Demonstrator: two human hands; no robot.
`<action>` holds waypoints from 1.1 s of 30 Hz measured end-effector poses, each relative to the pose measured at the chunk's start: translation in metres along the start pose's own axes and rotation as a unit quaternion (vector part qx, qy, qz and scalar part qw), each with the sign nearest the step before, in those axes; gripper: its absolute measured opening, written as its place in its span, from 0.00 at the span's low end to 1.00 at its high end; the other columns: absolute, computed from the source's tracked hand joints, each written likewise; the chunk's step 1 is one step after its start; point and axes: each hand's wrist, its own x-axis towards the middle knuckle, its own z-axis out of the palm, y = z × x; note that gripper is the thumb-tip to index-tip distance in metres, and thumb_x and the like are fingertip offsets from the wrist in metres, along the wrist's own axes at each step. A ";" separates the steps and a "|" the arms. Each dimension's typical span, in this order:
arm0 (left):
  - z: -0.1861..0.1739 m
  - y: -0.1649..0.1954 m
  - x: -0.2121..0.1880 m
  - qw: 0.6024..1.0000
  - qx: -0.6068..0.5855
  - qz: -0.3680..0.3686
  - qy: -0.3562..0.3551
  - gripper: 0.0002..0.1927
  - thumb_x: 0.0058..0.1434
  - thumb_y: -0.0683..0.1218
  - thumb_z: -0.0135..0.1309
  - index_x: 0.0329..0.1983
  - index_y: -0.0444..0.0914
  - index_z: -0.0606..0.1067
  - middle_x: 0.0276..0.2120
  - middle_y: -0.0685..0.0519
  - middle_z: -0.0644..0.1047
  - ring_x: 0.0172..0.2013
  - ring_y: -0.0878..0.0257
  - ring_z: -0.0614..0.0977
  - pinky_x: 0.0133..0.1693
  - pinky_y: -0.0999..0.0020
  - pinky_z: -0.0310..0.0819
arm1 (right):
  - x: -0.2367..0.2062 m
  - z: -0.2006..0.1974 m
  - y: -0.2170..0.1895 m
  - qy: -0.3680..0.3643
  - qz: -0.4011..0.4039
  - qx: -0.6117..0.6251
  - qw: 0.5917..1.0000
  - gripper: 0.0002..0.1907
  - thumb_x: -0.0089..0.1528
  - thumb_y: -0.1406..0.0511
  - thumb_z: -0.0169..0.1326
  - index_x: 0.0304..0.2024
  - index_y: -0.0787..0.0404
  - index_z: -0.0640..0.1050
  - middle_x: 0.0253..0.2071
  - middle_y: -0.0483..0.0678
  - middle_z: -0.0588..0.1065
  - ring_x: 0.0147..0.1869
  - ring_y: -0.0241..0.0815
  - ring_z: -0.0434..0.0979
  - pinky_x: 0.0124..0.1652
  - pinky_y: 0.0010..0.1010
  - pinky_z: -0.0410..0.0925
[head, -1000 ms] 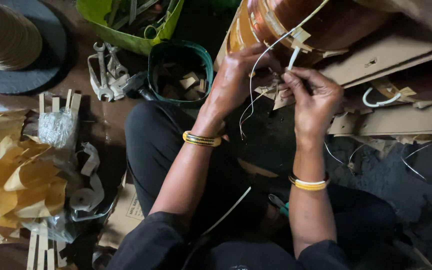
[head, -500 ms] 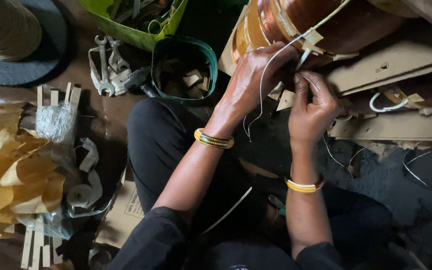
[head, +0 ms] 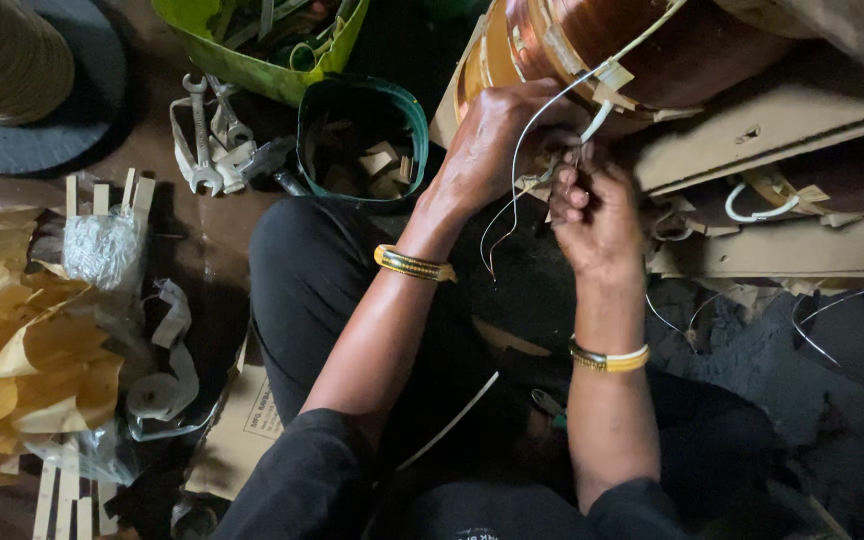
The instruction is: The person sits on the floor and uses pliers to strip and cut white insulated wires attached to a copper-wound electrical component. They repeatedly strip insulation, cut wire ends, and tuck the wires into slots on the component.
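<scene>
Your two hands meet at the lower edge of the copper coil [head: 642, 45], which lies at about 1 o'clock from your lap. Your left hand [head: 492, 135] rests against the coil's near rim, fingers curled down onto the paper strips there; how tightly they pinch is hidden under the knuckles. Your right hand [head: 597, 215] sits just beside it at 4 o'clock from the left, fingers closed in a pinch on the white string [head: 517, 165]. The string is what matters here: its long axis runs from the right-hand pinch up toward 1 o'clock, over the coil's face to a small paper tab [head: 612, 75], while a loose loop hangs down toward 6 o'clock between your wrists, ending in a thin tail. So the taut part lies up and away from your right fingers, the slack part below your left palm. The right hand is the nearer one to the free end; the left is nearer to the coil. A green tub [head: 362, 120] of scraps stands at 9 o'clock from your left hand, with spanners [head: 202, 130] beyond it, well apart from the work.
</scene>
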 end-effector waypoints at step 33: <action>0.001 0.003 -0.001 0.999 0.006 -0.046 -0.001 0.19 0.49 0.37 0.65 0.46 0.36 0.78 0.39 0.47 0.78 0.43 0.45 0.82 0.42 0.55 0.75 | -0.015 0.003 0.015 0.079 -0.450 -0.496 0.738 0.05 0.72 0.69 0.63 0.48 0.66 0.81 0.46 0.49 0.77 0.47 0.41 0.81 0.44 0.32 0.75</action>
